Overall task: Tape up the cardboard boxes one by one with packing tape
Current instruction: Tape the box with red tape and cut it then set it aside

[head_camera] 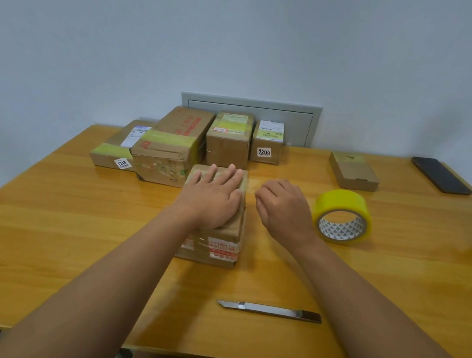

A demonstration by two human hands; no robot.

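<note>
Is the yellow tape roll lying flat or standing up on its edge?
Standing on its edge, tilted a bit. The tape roll shows its round hole and white core facing the camera, resting on the table beside the right hand.

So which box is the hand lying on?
The left hand lies flat on the closest box, the one standing alone mid-table. The other boxes sit farther back, untouched.

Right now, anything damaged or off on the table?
Yes: the large box at the back left looks battered, its near face crumpled and patched with wrinkled clear tape. The utility knife lies near the front edge with its blade tip apparently exposed. The left hand rests flat on the middle box.
</note>
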